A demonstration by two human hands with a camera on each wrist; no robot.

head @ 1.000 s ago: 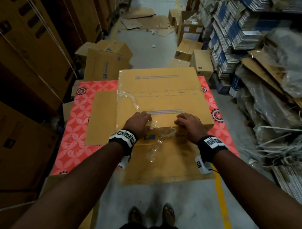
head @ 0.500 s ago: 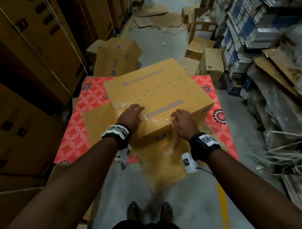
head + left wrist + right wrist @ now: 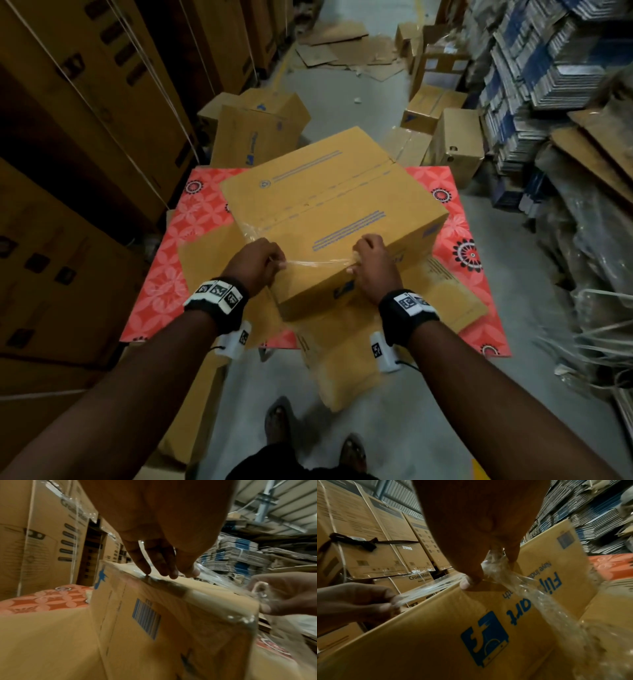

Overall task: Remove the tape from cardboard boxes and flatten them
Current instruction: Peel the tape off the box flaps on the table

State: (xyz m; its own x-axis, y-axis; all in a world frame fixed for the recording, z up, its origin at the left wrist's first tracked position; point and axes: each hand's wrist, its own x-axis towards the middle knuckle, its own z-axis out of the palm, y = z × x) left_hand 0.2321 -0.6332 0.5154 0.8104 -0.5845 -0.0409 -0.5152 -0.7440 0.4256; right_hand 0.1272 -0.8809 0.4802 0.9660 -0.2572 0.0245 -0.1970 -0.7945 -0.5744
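A tan cardboard box (image 3: 329, 212) with blue print sits corner-on toward me on the red floral table (image 3: 161, 281). A strip of clear tape (image 3: 318, 263) is stretched along its near top edge between my hands. My left hand (image 3: 274, 262) pinches the strip's left end at the box edge, its fingertips (image 3: 163, 569) curled over the tape. My right hand (image 3: 356, 265) grips the right end at the near corner; a crumpled length of tape (image 3: 530, 595) trails from under its thumb (image 3: 467, 582) down the box side (image 3: 453, 622). The left hand (image 3: 368, 601) shows pinching the taut strip.
Flattened cardboard (image 3: 202, 253) lies under the box, and one sheet (image 3: 342, 373) hangs over the table's near edge. Tall stacked cartons (image 3: 85, 120) wall the left. Loose boxes (image 3: 257, 133) stand beyond the table, and bundled flat cartons (image 3: 548, 68) fill the right.
The box has swung round on the table so a corner now faces me. The loose, sagging tape is now pulled taut between both hands.
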